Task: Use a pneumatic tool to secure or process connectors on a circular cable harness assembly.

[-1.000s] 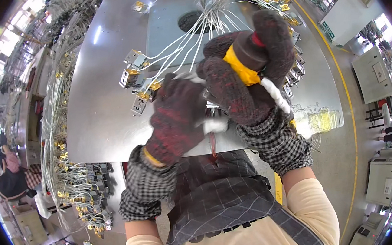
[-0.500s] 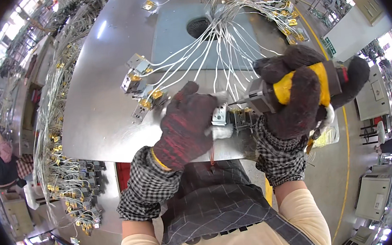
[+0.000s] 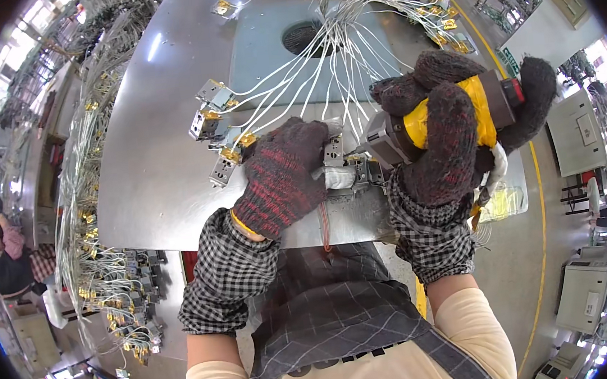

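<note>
My right hand, in a dark knitted glove, is wrapped round a power screwdriver with a yellow-taped body. Its tip points left, close to a small silver metal housing with holes in its face. My left hand, in a black-and-red glove, is closed on that housing from the left; white-wrapped fingertips show beside it. Just right of the housing sits a dark metal fixture at the table's front edge. Whether the tip touches a screw I cannot tell.
White wires fan across the metal table, ending in brass-and-grey connectors at the back right. Several wired housings lie left of my hand. Wire bundles hang along the table's left side. Another person is at the far left.
My right hand has moved slightly left and up with the screwdriver, its tip now nearer the housing. The housing has shifted a little up and left in my left hand.
</note>
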A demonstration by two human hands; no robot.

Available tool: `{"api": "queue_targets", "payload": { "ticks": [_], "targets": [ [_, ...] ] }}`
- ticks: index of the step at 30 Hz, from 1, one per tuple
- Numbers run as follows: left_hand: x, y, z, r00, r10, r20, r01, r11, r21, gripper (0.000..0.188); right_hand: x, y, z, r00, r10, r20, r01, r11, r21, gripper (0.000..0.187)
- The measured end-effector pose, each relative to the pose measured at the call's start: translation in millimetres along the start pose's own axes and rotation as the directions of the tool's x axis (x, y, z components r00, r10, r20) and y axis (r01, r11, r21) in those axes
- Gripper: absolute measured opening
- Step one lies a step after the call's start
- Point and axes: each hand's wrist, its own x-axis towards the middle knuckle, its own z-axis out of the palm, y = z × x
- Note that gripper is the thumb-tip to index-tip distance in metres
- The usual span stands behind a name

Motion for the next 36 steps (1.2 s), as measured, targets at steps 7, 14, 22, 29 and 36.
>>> {"api": "queue_targets", "payload": {
  "ticks": [7, 14, 22, 29, 36],
  "targets": [
    [2.7, 11.3, -11.8, 0.970, -0.176, 0.167, 0.193, 0.977, -0.093, 0.055, 3.3, 18.9, -23.1, 0.979, -0.101, 0.178, 0.127, 0.982, -0.140, 0.078],
    [-13.1, 4.1, -21.3, 0.996, -0.038, -0.082, 0.032, 0.996, -0.082, 0.067, 0.3, 16.6, -38.5, 0.928, 0.028, 0.372, 0.098, 0.944, -0.316, 0.059],
    [-34.3, -24.6, -26.4, 0.984, -0.031, 0.176, -0.011, 0.972, 0.234, 0.057, -0.4, 28.2, -28.5, 0.944, -0.077, 0.321, 0.119, 0.987, -0.112, 0.059],
    [-22.8, -6.6, -26.2, 0.986, -0.165, -0.005, 0.157, 0.945, -0.286, 0.055, 19.3, 37.4, -34.1, 0.943, -0.228, 0.243, 0.232, 0.973, 0.011, 0.059],
    [-1.3, 8.8, -24.7, 0.950, -0.276, 0.146, 0.306, 0.913, -0.268, 0.063, 42.2, 49.3, -69.2, 0.941, -0.263, 0.213, 0.203, 0.942, 0.268, 0.069]
  ]
}}
